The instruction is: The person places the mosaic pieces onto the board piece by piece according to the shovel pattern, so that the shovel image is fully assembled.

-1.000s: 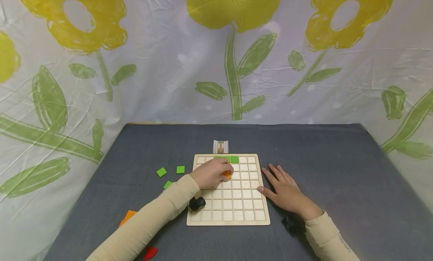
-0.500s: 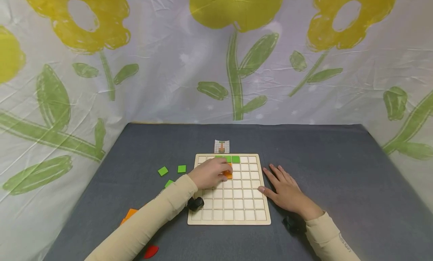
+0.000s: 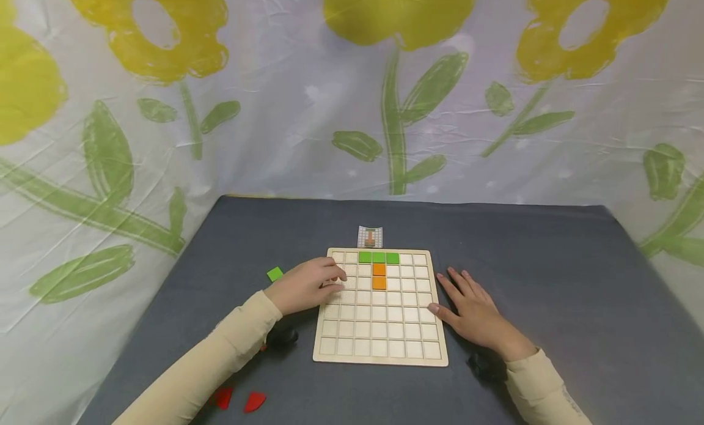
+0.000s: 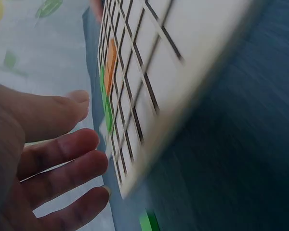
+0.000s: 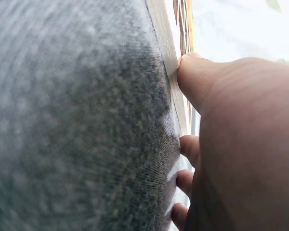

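Observation:
A pale wooden grid board point(image 3: 379, 358) lies on the dark cloth. Along its far row sit three green square tiles point(image 3: 379, 257), and two orange square tiles point(image 3: 379, 276) run down from the middle one. My left hand point(image 3: 308, 284) hovers over the board's left edge, fingers loosely bent and holding nothing; the left wrist view shows the gap between thumb point(image 4: 62, 113) and fingers. Flat on the cloth at the board's right side, my right hand point(image 3: 473, 312) has its fingers spread. Its thumb point(image 5: 197, 79) rests on the board's edge.
A small printed card point(image 3: 370, 236) stands just beyond the board. One loose green tile point(image 3: 274, 274) lies left of it. Red pieces point(image 3: 255, 402) lie near the front left, partly by the left sleeve point(image 3: 203, 358). A flower-print curtain point(image 3: 275, 107) hangs behind the table.
My left hand has let go of the orange tile and moved left off the middle of the board, uncovering both orange tiles. The right hand stays in place. The head view has shifted slightly.

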